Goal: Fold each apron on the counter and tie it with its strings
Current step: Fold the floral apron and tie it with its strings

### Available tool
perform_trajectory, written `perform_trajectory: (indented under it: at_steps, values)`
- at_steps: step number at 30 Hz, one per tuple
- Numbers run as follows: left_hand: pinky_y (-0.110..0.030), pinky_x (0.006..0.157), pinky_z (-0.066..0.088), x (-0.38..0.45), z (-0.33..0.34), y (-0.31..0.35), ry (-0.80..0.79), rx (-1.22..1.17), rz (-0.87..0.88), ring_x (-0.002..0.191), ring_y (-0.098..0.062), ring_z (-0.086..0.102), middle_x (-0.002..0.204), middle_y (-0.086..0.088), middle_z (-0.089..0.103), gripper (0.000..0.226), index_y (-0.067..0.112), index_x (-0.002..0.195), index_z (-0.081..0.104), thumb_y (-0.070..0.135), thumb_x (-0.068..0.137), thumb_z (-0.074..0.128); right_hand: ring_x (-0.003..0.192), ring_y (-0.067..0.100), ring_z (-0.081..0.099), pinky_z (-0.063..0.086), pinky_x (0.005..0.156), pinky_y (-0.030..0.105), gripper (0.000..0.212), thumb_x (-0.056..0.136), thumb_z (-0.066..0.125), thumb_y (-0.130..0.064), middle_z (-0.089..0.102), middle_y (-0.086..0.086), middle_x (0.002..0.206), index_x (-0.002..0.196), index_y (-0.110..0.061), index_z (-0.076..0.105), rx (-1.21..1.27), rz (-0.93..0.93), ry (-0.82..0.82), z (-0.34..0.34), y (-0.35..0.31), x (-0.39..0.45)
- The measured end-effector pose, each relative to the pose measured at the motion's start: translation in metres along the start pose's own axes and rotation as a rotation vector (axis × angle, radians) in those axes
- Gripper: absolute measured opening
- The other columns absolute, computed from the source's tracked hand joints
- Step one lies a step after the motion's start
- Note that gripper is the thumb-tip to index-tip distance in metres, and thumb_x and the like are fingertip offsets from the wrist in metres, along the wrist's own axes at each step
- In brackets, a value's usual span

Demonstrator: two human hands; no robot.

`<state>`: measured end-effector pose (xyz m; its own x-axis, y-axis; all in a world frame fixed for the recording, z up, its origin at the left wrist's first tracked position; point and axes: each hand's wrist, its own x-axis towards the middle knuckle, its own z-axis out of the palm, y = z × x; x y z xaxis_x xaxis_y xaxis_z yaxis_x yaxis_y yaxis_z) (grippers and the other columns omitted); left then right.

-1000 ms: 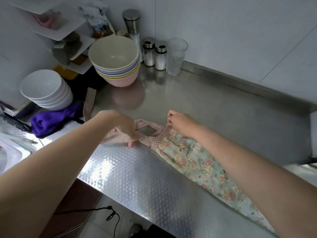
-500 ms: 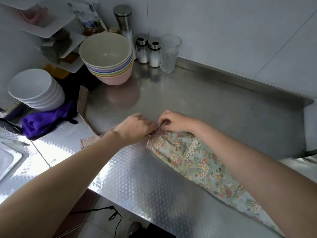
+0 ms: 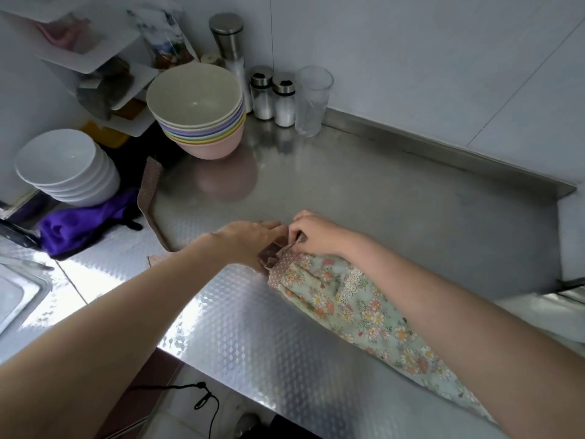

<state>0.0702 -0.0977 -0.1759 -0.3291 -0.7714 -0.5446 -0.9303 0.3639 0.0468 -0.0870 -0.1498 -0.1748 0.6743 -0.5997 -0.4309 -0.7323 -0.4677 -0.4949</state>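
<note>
Folded floral cotton apron lies diagonally on steel bench, centre to lower right of frame. Right hand pinches dotted brown strap at apron top; left hand grip bunches brown straps beside it.

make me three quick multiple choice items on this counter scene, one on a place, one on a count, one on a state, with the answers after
1. Where does the purple cloth lie?
A. beside the white bowls
B. inside the glass
C. on the apron

2. How many short shakers stand left of the glass?
A. one
B. two
C. four

3. What state is the floral apron in?
A. hanging up
B. spread flat
C. folded into a long narrow strip

Answers: 1 A, it sits below the white bowls. 2 B, two shakers stand together. 3 C, it runs along the counter, both hands at its dotted end.
</note>
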Motion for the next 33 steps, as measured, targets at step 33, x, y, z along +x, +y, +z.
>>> perform_trajectory:
  at_steps: [33]
  values:
    - [-0.052,0.113,0.018,0.075,-0.041,0.112,0.126,-0.022,0.113,0.144,-0.023,-0.011,0.157,0.011,-0.010,0.056,0.035,0.148,0.011,0.041,0.098,0.034,0.130,0.028,0.034,0.030,0.110,0.041,0.047,0.091,0.048,-0.005,0.033,0.009,0.140,0.137,-0.013,0.041,-0.107,0.443,0.403,-0.033,0.119,-0.092]
